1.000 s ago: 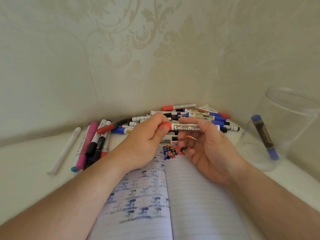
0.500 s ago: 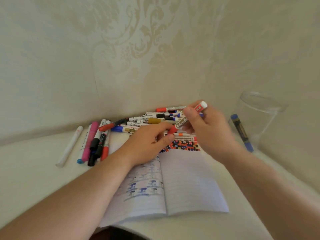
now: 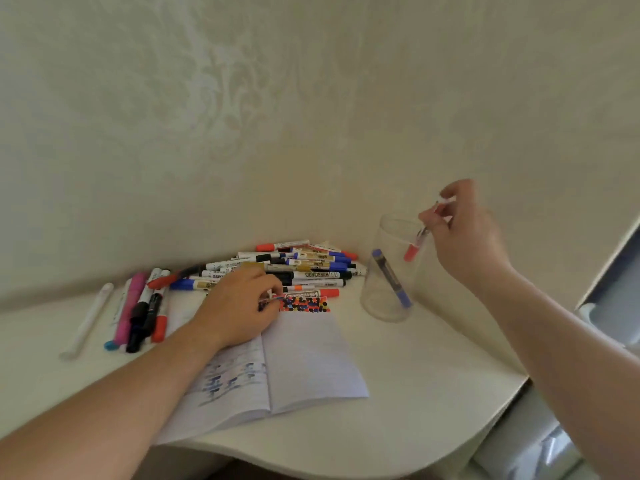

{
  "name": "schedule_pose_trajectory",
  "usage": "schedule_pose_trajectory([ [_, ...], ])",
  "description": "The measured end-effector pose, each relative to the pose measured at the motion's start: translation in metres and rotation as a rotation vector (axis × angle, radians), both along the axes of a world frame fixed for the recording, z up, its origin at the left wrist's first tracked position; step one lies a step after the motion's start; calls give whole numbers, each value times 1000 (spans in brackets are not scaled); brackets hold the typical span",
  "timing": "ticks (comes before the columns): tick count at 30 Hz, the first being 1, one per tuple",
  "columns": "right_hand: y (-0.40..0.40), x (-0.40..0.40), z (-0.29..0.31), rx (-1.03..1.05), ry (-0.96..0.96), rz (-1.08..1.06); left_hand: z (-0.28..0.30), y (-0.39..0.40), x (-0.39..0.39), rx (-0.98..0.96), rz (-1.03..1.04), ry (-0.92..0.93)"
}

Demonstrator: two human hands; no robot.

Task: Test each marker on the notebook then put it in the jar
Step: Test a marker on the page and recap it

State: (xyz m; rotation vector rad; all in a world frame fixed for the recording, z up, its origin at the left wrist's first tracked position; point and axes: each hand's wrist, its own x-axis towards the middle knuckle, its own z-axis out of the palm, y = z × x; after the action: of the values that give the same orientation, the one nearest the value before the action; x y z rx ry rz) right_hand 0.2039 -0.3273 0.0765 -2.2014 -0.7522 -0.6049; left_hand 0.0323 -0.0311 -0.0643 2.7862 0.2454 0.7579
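While the right hand [image 3: 464,233] pinches a red marker [image 3: 420,239] cap-down over the jar [image 3: 391,268], the left hand [image 3: 239,306], fingers curled, rests on the notebook [image 3: 311,355], possibly gripping something; 1 blue marker [image 3: 391,277] sits inside.

Red-capped marker [image 3: 412,251], clear jar [image 3: 389,292]

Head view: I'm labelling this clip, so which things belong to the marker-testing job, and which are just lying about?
Part of the job:
- red marker in the right hand, entering the jar
- blue marker in the jar
- notebook
- marker pile
- left hand at the pile

Lying about:
- white object at the right edge, unidentifiable
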Motion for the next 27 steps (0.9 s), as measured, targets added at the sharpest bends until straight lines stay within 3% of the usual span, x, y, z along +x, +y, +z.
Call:
schedule_pose_trajectory([
  [3, 4, 8, -6, -247, -29, -50, -1, 1, 0, 56, 76, -45],
  [10, -3, 15, -7, -383, -50, -44, 2, 2, 3, 27, 320, 11],
  [14, 1, 8, -9, -185, -244, -3, 0, 2, 4, 1, 306, 17],
  [18, 29, -27, -26, -34, -445, 259, 0, 3, 5, -24, 288, 82],
  [21, 66, -44, -53, -259, -316, 442, 3, 3, 6, -51, 264, 89],
  [24, 104, -34, -86, -621, -189, 387, 5, 3, 5, -72, 244, 83],
  [27, 124, -21, -105, -809, -133, 306, 5, 5, 5, -101, 224, 73],
])
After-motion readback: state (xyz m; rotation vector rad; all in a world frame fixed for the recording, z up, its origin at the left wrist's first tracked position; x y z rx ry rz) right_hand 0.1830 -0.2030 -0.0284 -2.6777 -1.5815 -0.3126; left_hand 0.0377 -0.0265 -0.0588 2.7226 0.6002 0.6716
